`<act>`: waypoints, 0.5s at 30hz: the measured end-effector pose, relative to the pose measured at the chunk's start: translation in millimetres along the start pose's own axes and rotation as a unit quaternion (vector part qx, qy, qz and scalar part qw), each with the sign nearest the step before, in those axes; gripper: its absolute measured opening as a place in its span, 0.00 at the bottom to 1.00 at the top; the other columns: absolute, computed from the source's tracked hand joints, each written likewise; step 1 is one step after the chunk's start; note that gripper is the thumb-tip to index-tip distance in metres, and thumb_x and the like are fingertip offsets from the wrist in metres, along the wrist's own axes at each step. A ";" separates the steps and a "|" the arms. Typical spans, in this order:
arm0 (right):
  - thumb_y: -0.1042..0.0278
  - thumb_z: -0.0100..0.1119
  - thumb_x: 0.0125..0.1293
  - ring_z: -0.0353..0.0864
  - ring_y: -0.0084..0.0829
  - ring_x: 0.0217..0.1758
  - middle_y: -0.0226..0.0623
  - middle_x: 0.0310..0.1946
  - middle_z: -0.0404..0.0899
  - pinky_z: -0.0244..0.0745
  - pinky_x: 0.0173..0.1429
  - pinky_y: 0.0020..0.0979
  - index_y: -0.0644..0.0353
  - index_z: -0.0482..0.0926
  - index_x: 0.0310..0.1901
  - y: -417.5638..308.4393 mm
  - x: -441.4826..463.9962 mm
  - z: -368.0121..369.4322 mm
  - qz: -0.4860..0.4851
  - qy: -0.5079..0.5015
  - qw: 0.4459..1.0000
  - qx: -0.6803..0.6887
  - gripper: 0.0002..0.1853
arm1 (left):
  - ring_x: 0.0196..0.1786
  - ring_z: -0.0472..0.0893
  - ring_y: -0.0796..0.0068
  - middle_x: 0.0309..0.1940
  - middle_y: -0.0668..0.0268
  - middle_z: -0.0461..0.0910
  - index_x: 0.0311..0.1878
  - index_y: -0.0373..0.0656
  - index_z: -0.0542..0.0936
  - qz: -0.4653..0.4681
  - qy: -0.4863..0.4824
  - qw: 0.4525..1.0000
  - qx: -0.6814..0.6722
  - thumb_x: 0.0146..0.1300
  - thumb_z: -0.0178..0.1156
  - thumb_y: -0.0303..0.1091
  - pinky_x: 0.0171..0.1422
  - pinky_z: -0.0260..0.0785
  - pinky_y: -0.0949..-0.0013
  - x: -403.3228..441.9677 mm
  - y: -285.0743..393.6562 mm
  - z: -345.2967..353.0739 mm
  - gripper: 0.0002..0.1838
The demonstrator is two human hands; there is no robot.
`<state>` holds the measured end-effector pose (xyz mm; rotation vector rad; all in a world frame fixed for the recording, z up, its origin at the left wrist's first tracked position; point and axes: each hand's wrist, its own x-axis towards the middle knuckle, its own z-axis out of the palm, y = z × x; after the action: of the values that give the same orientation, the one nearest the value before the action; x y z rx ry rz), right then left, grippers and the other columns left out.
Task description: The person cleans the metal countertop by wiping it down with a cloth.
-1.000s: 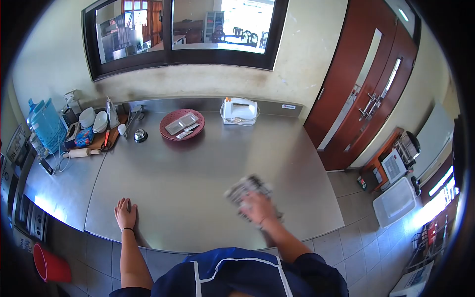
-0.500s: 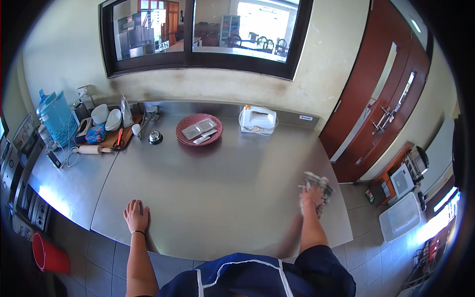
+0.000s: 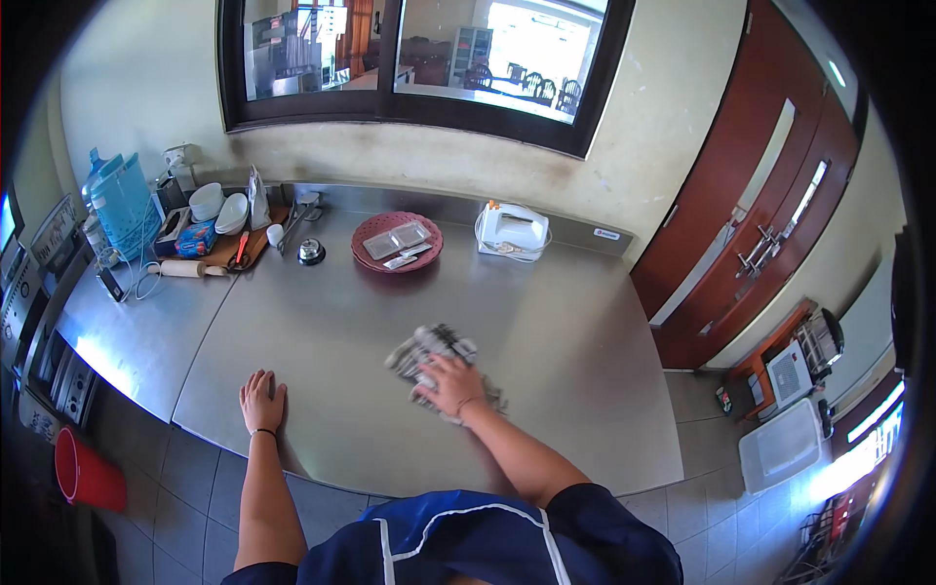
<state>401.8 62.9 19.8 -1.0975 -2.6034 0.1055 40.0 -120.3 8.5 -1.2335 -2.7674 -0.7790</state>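
Observation:
My right hand (image 3: pixel 454 386) presses a crumpled, dark-and-light patterned cloth (image 3: pixel 408 357) against the steel tabletop (image 3: pixel 322 341), near its middle. The cloth spreads out beyond the fingers on both sides. Resting flat near the front left edge is my left hand (image 3: pixel 261 400), its fingers stretched out and nothing in it; a dark band circles that wrist. Farther back, a dark pink woven plate (image 3: pixel 398 265) bears a clear plastic container (image 3: pixel 395 240) and small packets. To its right stands a white hand mixer (image 3: pixel 514 232) with its cord around it.
A call bell (image 3: pixel 311 253) stands left of the plate. A rolling pin (image 3: pixel 183 269), orange-handled scissors (image 3: pixel 242 255), white bowls (image 3: pixel 206 201) and a blue water container (image 3: pixel 127 210) crowd the back left. A red bucket (image 3: pixel 90 472) is on the floor.
My right hand has swept the cloth from the table's right side leftward to the middle. My left hand stays flat at the same spot. The view has shifted slightly.

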 end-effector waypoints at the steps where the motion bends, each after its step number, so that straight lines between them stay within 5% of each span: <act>1: 0.36 0.55 0.63 0.69 0.37 0.66 0.26 0.66 0.70 0.65 0.65 0.50 0.38 0.77 0.61 18.7 -2.8 -4.7 0.049 -0.012 0.999 -0.001 0.28 | 0.73 0.65 0.65 0.67 0.64 0.72 0.60 0.50 0.79 0.001 0.000 1.000 -0.003 0.61 0.61 0.48 0.80 0.48 0.55 -0.1 -0.9 0.3 0.25; 5: 0.36 0.58 0.61 0.67 0.36 0.69 0.26 0.68 0.69 0.64 0.69 0.47 0.38 0.78 0.60 98.9 -45.1 -25.6 0.240 0.048 0.967 -0.068 0.28 | 0.74 0.64 0.65 0.67 0.64 0.72 0.59 0.50 0.79 -0.001 -0.003 1.000 -0.002 0.61 0.61 0.48 0.80 0.47 0.55 -0.6 1.3 -1.4 0.24; 10: 0.35 0.55 0.63 0.63 0.36 0.72 0.22 0.71 0.64 0.59 0.70 0.61 0.38 0.75 0.63 174.8 -135.6 -78.6 0.488 0.040 0.865 -0.109 0.30 | 0.74 0.63 0.66 0.68 0.65 0.71 0.60 0.49 0.78 -0.004 -0.012 1.000 -0.003 0.62 0.61 0.47 0.80 0.45 0.55 -0.7 4.0 -5.3 0.24; 15: 0.36 0.53 0.66 0.61 0.38 0.74 0.22 0.73 0.60 0.57 0.71 0.62 0.37 0.71 0.67 183.3 -182.7 -96.5 0.615 0.056 0.777 -0.119 0.30 | 0.75 0.62 0.65 0.69 0.64 0.70 0.62 0.48 0.77 0.006 -0.018 1.000 -0.001 0.62 0.60 0.47 0.81 0.44 0.53 -1.5 1.6 -2.3 0.25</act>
<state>677.8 57.2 30.2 -2.5894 -1.3771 -0.0148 41.7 -121.4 10.9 -1.2759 -2.7853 -0.7654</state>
